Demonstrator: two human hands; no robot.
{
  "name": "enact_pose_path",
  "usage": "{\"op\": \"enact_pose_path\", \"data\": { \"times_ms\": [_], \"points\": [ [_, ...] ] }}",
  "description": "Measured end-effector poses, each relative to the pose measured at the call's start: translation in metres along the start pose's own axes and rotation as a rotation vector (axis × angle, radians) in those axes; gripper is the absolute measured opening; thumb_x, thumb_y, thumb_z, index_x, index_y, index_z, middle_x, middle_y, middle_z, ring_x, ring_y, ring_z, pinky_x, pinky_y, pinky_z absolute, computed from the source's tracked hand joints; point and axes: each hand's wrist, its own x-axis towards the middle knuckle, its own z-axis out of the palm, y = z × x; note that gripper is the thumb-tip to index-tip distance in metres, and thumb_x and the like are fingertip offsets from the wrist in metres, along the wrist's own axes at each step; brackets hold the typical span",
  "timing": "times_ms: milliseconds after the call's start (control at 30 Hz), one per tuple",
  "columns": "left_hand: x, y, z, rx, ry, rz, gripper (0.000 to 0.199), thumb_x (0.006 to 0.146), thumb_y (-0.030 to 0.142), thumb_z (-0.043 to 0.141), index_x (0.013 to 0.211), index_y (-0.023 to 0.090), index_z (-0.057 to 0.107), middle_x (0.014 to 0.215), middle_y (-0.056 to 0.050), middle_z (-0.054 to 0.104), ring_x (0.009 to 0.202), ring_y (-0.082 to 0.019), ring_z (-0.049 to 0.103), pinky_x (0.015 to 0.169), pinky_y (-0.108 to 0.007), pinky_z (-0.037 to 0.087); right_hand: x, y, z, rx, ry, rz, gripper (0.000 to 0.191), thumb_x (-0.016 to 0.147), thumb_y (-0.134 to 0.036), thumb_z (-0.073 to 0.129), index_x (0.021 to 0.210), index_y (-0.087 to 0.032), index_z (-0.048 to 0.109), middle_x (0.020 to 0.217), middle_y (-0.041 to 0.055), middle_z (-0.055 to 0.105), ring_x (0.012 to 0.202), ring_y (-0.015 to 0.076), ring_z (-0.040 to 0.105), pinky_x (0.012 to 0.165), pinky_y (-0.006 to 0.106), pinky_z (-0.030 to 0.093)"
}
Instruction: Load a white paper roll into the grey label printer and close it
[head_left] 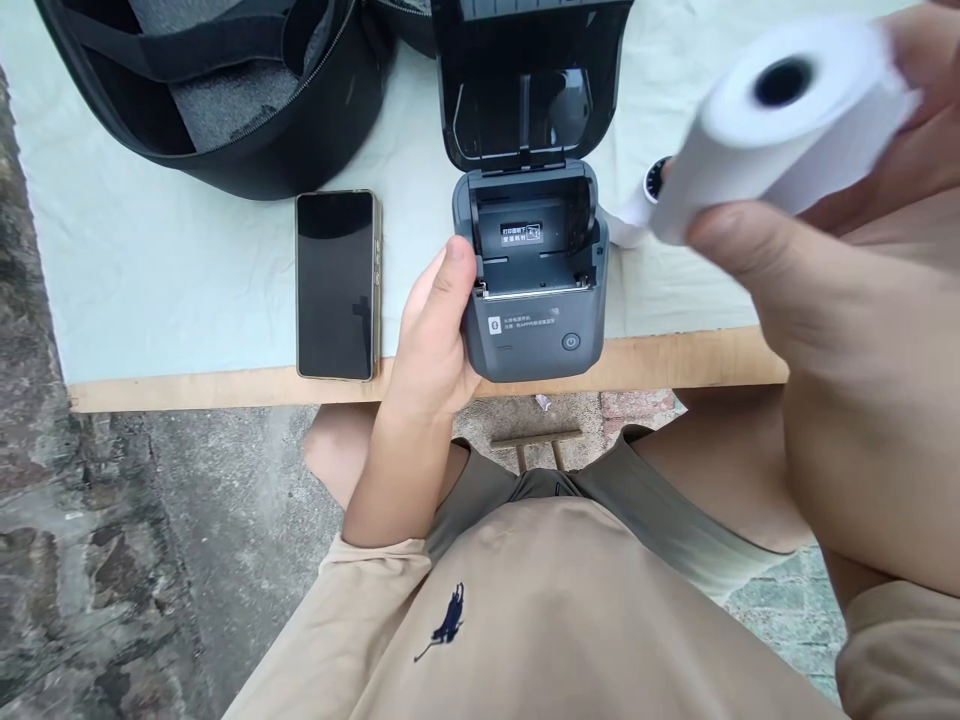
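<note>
Right hand (862, 290), nearest the camera, is yours, and its fingers are closed on the white roll (739, 160): thumb on the lower end, other fingers round the far side, partly blurred. Roll sits off the cloth (420, 200), to the right of the printer (525, 350) and clear of its open bay (536, 270). Its long axis slants from upper right to lower left, cored end tipped up towards you; the bay runs crosswise, so the two are out of line. Your right hand is the nearer to the roll; your left hand (439, 345) grasps the printer by its left side, thumb against the casing, other fingers mostly hidden. Roll noted as smooth, matt paper, cylindrical, with a dark round core and a loose flap (832, 165) towards the palm. Printer is grey, hard-shelled, round-cornered; its glossy black lid (510, 110) stands open at the back. A smaller roll (630, 225) lies just beside it, part hidden. Further left, you have a flat, glossy phone (335, 290) and a black zipped case (330, 140) with felt-like grey lining. Cloth is pale and lightly creased, over a wooden tabletop (187, 391).
</note>
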Motion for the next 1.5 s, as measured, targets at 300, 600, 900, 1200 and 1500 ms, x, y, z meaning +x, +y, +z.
{"op": "enact_pose_path", "data": {
  "times_ms": [300,600,900,1200,1500],
  "points": [
    [-0.004,0.0,0.004,0.153,0.058,0.045,0.041,0.094,0.05,0.035,0.109,0.022,0.062,0.118,-0.004,0.066,0.138,-0.023,0.04,0.112,-0.039,0.041,0.01,-0.02,0.024,-0.652,-0.114,-0.373,0.016,0.084,-0.014,0.046,0.095,-0.022,0.055,0.092,0.0033,0.061,0.081,0.0152,0.056,0.068,0.029,0.041],
    [-0.003,0.001,0.003,0.162,0.019,0.016,0.043,0.086,0.051,0.053,0.121,0.025,0.056,0.112,-0.004,0.066,0.135,-0.025,0.044,0.109,-0.037,0.044,0.015,-0.028,0.036,-0.905,-0.203,-0.152,0.017,0.088,-0.027,0.04,0.092,-0.024,0.057,0.092,0.0045,0.064,0.087,0.0225,0.061,0.058,0.033,0.033],
    [-0.003,0.002,0.004,0.158,0.011,0.013,0.043,0.086,0.053,0.052,0.118,0.024,0.057,0.112,-0.004,0.066,0.137,-0.025,0.042,0.11,-0.036,0.043,0.014,-0.013,0.034,-0.769,-0.158,-0.266,0.023,0.09,-0.027,0.042,0.078,-0.025,0.062,0.079,0.0016,0.069,0.087,0.0206,0.062,0.065,0.034,0.04],
    [-0.002,0.001,0.006,0.045,0.049,0.028,0.03,0.087,0.045,0.054,0.104,0.022,0.061,0.107,-0.003,0.067,0.128,-0.026,0.052,0.108,-0.039,0.046,-0.009,0.001,0.043,-0.555,-0.019,-0.663,0.007,0.081,-0.014,0.056,0.083,-0.019,0.059,0.088,-0.001,0.072,0.084,0.0144,0.067,0.067,0.028,0.047],
    [-0.003,0.001,-0.002,-0.05,-0.025,0.028,0.026,0.083,0.025,0.063,0.107,0.02,0.056,0.091,-0.003,0.066,0.089,-0.015,0.067,0.072,-0.023,0.056,-0.016,0.014,0.051,-0.554,0.116,-0.781,0.011,0.079,-0.016,0.064,0.087,-0.022,0.062,0.091,-0.0037,0.073,0.086,0.0128,0.069,0.066,0.031,0.046]
  ]
}}
